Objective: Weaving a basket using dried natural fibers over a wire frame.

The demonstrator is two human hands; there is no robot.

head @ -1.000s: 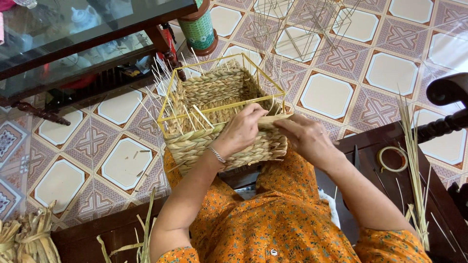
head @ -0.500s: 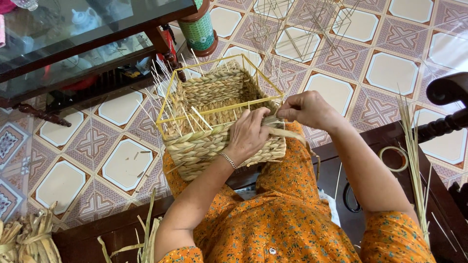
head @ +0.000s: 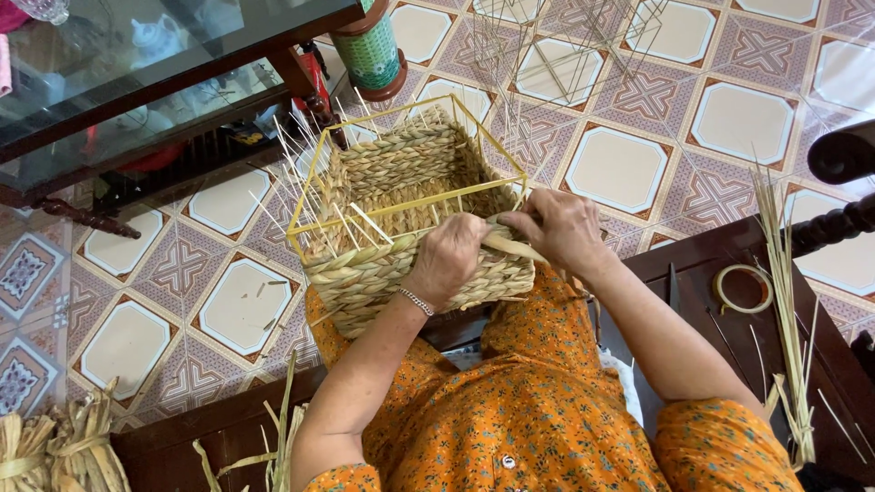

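Both hands on woven basket (head: 392,228) rim; glass table (head: 137,82), wire frames (head: 565,46) beyond.

The floor (head: 629,169) is covered with patterned tiles: cream octagons with dark outlines, and between them squares in pink and grey with a cross shape. At the upper left stands a low table with a glass top (head: 137,82) and a dark wooden frame; the glass reflects soft daylight. Near its leg stands a green and white round container (head: 372,50). At the right side is dark wooden furniture (head: 848,191) with turned posts.
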